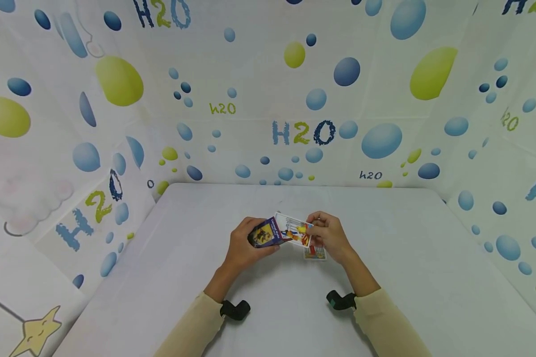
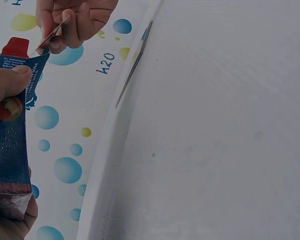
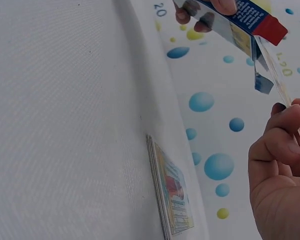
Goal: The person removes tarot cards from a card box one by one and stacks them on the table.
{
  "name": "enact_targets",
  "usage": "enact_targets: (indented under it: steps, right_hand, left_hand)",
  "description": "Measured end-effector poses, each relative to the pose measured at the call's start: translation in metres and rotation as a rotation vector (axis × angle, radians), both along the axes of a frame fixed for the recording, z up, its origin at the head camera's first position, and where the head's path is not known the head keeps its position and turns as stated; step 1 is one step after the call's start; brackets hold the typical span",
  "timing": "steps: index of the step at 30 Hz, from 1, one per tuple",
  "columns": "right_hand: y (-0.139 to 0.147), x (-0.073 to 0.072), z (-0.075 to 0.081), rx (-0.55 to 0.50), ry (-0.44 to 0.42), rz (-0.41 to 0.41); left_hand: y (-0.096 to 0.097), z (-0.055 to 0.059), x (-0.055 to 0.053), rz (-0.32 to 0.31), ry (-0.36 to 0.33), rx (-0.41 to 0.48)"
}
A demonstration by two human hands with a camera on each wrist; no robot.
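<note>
My left hand (image 1: 242, 245) grips a dark blue tarot card box (image 1: 264, 235) over the middle of the table, its open end facing right. A red flap (image 2: 15, 47) and a blue flap (image 2: 36, 75) stand out from that end in the left wrist view. With thumb and fingers, my right hand (image 1: 332, 239) pinches a white-bordered picture card (image 1: 297, 231) by its outer edge; its other end overlaps the box opening. Whether it is one card or several, I cannot tell. Below the right hand, a small stack of cards (image 3: 176, 197) lies on the table.
The white-covered table (image 1: 384, 248) extends around both hands. Behind and beside it hang white sheets (image 1: 259, 74) printed with blue and green spots and H2O lettering. Each wrist wears a black strap-on camera, the left one (image 1: 235, 310) and the right one (image 1: 341, 300).
</note>
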State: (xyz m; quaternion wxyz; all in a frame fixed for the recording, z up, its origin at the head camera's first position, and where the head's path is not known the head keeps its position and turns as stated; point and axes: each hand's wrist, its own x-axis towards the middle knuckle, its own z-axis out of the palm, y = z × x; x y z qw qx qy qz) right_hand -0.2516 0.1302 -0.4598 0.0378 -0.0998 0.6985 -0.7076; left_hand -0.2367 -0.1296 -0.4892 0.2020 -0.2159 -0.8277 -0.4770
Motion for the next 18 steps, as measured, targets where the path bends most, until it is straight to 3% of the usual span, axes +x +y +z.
enact_targets:
  steps: [18]
  right_hand:
    - [-0.0053,0.0038,0.0050,0.217,0.280,0.062]
  left_hand:
    - [0.0007,-0.0007,0.0004,-0.066,-0.013,-0.016]
